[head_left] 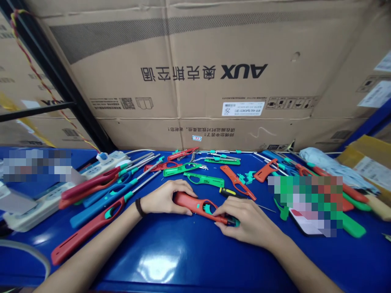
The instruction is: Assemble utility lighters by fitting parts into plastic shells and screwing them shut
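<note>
A red long-necked lighter body (195,205) with a teal trigger lies across the middle, held between both hands. My left hand (167,198) is wrapped round its wide handle end. The fingers of my right hand (244,219) pinch its narrow front end, where a dark and teal tip pokes out by the palm. Just beyond my right hand lies a screwdriver (230,193) with a yellow and black handle. Green casing halves (205,180) and a red casing half (238,182) rest farther back, near small teal pieces (247,177).
Several assembled lighters (91,232) with metal tubes are lined up at left, beside white power strips (39,199). More lighters (351,221) and a partly blurred phone (305,232) lie at right. A large cardboard box (189,44) stands behind the blue table (189,260).
</note>
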Action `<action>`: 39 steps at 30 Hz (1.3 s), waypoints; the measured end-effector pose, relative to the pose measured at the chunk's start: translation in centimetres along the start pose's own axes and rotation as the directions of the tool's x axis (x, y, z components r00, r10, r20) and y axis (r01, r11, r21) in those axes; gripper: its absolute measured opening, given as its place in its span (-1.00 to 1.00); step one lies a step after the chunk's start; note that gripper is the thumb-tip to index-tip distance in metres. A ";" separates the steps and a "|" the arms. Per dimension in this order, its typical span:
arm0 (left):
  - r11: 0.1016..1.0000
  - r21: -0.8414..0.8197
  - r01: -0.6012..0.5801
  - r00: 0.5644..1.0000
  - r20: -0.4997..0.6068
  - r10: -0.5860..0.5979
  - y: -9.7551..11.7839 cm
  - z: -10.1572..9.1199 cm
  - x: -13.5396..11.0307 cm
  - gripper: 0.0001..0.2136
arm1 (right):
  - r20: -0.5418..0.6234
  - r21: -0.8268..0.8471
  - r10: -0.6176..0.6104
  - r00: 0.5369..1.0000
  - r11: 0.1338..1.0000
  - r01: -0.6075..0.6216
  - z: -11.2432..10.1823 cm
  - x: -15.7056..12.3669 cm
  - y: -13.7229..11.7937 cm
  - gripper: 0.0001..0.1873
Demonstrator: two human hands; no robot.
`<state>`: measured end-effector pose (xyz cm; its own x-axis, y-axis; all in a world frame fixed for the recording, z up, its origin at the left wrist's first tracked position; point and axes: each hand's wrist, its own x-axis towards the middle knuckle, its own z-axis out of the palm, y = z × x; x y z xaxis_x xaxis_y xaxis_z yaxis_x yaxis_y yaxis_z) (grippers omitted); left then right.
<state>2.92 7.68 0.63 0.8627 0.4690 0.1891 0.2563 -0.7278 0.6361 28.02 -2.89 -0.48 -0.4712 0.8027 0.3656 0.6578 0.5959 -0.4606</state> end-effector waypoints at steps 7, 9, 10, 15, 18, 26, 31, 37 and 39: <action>0.999 0.034 -0.017 0.999 0.028 0.016 0.3 -0.2 0.0 -0.66 | -0.014 -0.023 -0.017 1.000 1.000 0.016 -0.6 -0.1 -0.1 -0.86; 0.999 0.041 -0.024 0.999 0.030 0.023 0.3 -0.2 -0.1 -0.62 | -0.003 -0.040 -0.025 1.000 0.999 0.025 -0.7 0.0 -0.1 -0.87; 0.999 0.044 -0.024 0.999 0.028 0.023 0.2 -0.2 -0.1 -0.60 | 0.002 -0.049 -0.026 1.000 0.998 0.026 -0.7 0.0 -0.1 -0.87; 0.996 0.075 -0.044 0.998 0.051 0.040 0.4 -0.5 -0.2 -0.62 | 0.030 -0.071 -0.009 1.000 0.997 0.011 -0.8 0.1 -0.1 -0.88; 0.990 0.130 -0.053 0.997 0.056 0.046 0.3 -0.5 -0.3 -0.60 | 0.027 -0.067 -0.008 1.000 0.998 0.009 -0.8 0.1 0.0 -0.88; 0.975 0.217 -0.041 0.998 0.047 0.031 0.3 -0.8 -0.6 -0.59 | 0.037 -0.090 0.063 0.997 0.994 -0.059 -0.7 0.2 0.3 -0.86; 0.973 0.229 -0.021 0.999 0.050 0.010 0.5 -0.8 -0.6 -0.68 | 0.029 -0.081 0.092 0.995 0.993 -0.090 -0.7 0.0 0.7 -0.87; 0.971 0.238 0.035 0.998 0.038 -0.045 0.4 -0.7 -0.6 -0.70 | 0.001 -0.075 0.058 0.998 0.996 -0.058 -0.6 0.0 0.7 -0.89; 0.971 0.236 0.036 0.998 0.036 -0.046 0.3 -0.7 -0.8 -0.70 | -0.010 -0.073 0.048 0.999 0.996 -0.049 -0.6 0.1 0.7 -0.90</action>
<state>2.06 7.42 1.21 0.8652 0.4837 0.1323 0.3831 -0.8077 0.4481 28.82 -2.43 -0.31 -0.4335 0.8301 0.3508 0.7210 0.5530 -0.4176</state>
